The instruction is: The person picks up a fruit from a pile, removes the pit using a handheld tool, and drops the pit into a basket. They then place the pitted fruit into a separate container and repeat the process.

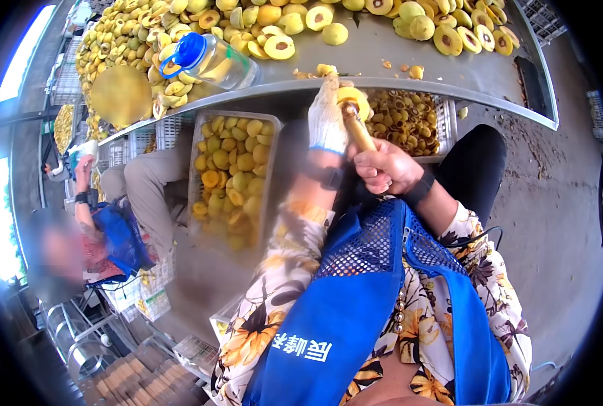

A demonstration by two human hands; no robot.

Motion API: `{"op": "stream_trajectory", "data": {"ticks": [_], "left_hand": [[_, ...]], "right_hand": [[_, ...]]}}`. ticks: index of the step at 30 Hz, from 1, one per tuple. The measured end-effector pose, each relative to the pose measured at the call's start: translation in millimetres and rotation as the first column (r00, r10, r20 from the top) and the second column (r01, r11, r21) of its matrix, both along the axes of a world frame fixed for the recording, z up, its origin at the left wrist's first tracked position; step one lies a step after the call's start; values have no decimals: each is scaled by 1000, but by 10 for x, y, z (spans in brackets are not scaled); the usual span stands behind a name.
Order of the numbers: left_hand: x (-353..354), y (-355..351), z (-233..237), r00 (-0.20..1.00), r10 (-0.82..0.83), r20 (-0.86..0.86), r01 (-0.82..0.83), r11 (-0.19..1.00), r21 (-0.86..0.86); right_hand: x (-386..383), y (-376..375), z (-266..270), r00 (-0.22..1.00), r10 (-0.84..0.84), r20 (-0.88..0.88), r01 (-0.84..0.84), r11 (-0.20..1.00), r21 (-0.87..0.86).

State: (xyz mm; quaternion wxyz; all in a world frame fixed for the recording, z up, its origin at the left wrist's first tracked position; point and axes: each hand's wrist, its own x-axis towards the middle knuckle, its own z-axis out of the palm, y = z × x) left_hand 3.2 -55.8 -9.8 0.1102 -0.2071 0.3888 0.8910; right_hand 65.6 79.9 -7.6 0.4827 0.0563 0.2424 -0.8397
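My left hand (pixel 328 116), in a white knitted glove, holds a yellow fruit half (pixel 357 100) near the metal table's front edge. My bare right hand (pixel 387 168) is wrapped round the wooden handle of a tool (pixel 359 128). The tool's far end meets the cut side of the fruit; its tip is hidden there. Just beyond the glove, small fruit scraps (pixel 325 70) lie at the edge. Under the table, right of my hands, a crate holds many brown-centred fruit pieces (pixel 403 122).
Halved fruit (pixel 279 47) is heaped on the metal table (pixel 362 51), with a blue-capped bottle (pixel 224 64) at its edge. Left of my arms stands a crate of yellow fruit (pixel 230 169). A co-worker in a blue apron (pixel 120 237) sits at the left.
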Motion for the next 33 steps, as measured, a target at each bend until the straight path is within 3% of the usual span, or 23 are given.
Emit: {"op": "stream_trajectory", "data": {"ticks": [2,3,5,6,7,8,9,10,11,14,16,17,18,20,22,23,24,25,27,28,29,31,33], "left_hand": [[36,-208,-230,996,-75,-56,84,977,196],[86,-260,-264,993,-52,107,38,991,129],[149,-308,-123,984,-28,176,22,999,36],[105,-319,-117,969,48,241,-63,996,55],[97,-444,-378,991,23,128,-50,977,209],[110,-443,-281,994,75,78,-78,996,40],[135,-456,-182,993,115,21,-116,992,42],[171,-359,250,969,239,64,-230,966,-122],[216,-339,293,960,280,-25,-268,883,-386],[226,-460,115,957,-43,-286,-152,764,-627],[212,-523,139,920,101,-378,-319,754,-575],[145,-551,-21,923,226,-310,-349,830,-435],[72,-583,-181,907,354,-227,-409,868,-280],[167,-964,53,939,309,152,-291,948,-132],[261,-1425,-193,906,361,-220,-423,752,-505],[385,-1559,-183,934,120,-336,-356,386,-851],[503,-1592,65,932,-27,-360,-359,-168,-918],[571,-1441,524,955,-247,-167,-289,-630,-721],[388,-1315,679,897,-314,-312,-442,-584,-681],[166,-1526,290,878,-215,-428,-479,-427,-767],[-19,-1383,390,884,-266,-384,-459,-340,-821],[-457,-1173,494,827,-460,-323,-524,-422,-740],[-884,-1030,466,848,-522,-89,-434,-589,-682]], "right_hand": [[17,-76,-55,999,40,16,-39,999,-30],[25,-125,-105,997,73,27,-72,996,-53],[64,-183,-172,991,115,70,-110,992,-64],[47,-260,-175,983,168,69,-163,983,-80],[30,-319,-81,981,192,19,-190,980,-56],[2,-365,-34,976,207,69,-204,978,-50],[-15,-393,-11,973,223,55,-222,975,-24],[1,-397,90,977,214,20,-215,976,39],[7,-385,56,969,243,40,-241,970,-37],[-2,-337,-46,955,288,71,-277,951,-136],[-41,-379,-44,957,277,82,-261,951,-165],[-22,-353,-35,961,256,101,-237,956,-174],[10,-315,4,975,215,-49,-221,951,-216],[-18,-182,-2,996,86,-11,-86,974,-210],[-77,0,11,998,-9,65,13,998,-60],[-115,63,-20,1000,3,21,-7,983,186],[-136,117,-101,999,31,-7,-25,908,419],[-134,165,-204,998,66,-19,-39,777,628],[-90,227,-405,984,143,-102,-13,639,769],[-73,235,-413,970,192,-147,1,606,795],[-58,230,-428,951,241,-194,21,574,818],[22,159,-537,839,332,-432,206,540,816],[98,129,-545,705,421,-571,338,507,793]]}}
